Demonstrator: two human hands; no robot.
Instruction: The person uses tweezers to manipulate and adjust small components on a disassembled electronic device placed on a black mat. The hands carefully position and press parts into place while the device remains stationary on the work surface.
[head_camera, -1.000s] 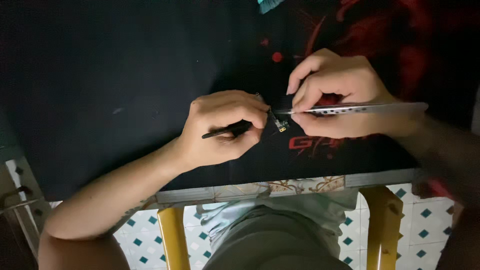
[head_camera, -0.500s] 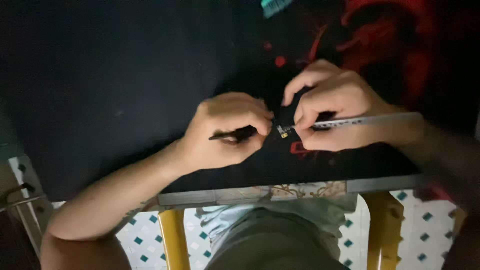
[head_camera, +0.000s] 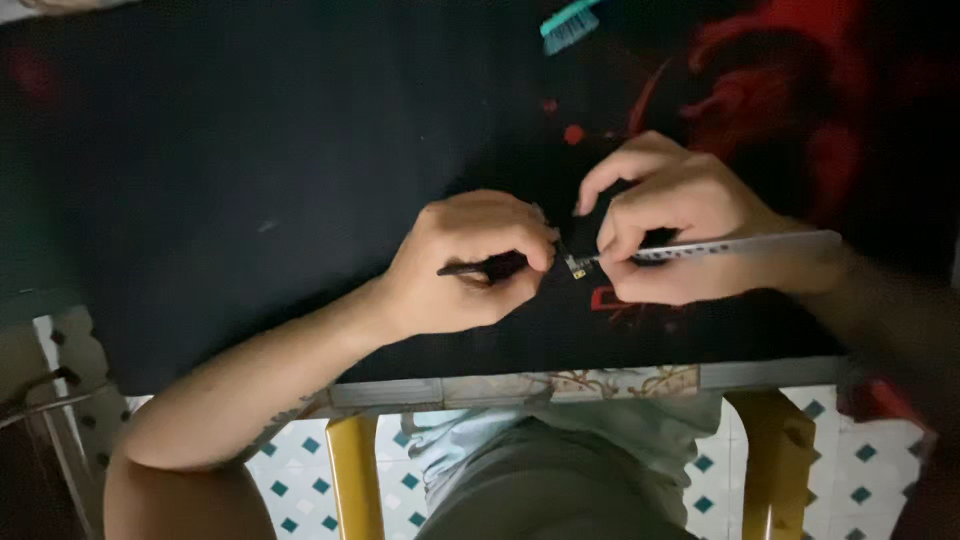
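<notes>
My left hand (head_camera: 470, 262) is closed around a thin black tool (head_camera: 480, 267), its tip aimed right at a tiny gold-coloured part (head_camera: 577, 266). My right hand (head_camera: 680, 225) pinches a long silver tweezer-like tool (head_camera: 745, 244) whose tip meets that small part. Both hands rest on a black desk mat (head_camera: 250, 180) with a red pattern at the right. The small part sits between the two hands, just above the mat.
A teal brush (head_camera: 568, 25) lies at the mat's far edge. The table's front edge (head_camera: 520, 385) runs below my hands, with yellow legs (head_camera: 355, 475) and a white floor with teal diamond tiles (head_camera: 850, 470) underneath. A dark object stands at the left.
Both hands have stayed together on the small part, shifting slightly as the view moved. The teal brush has come further into view at the top.
</notes>
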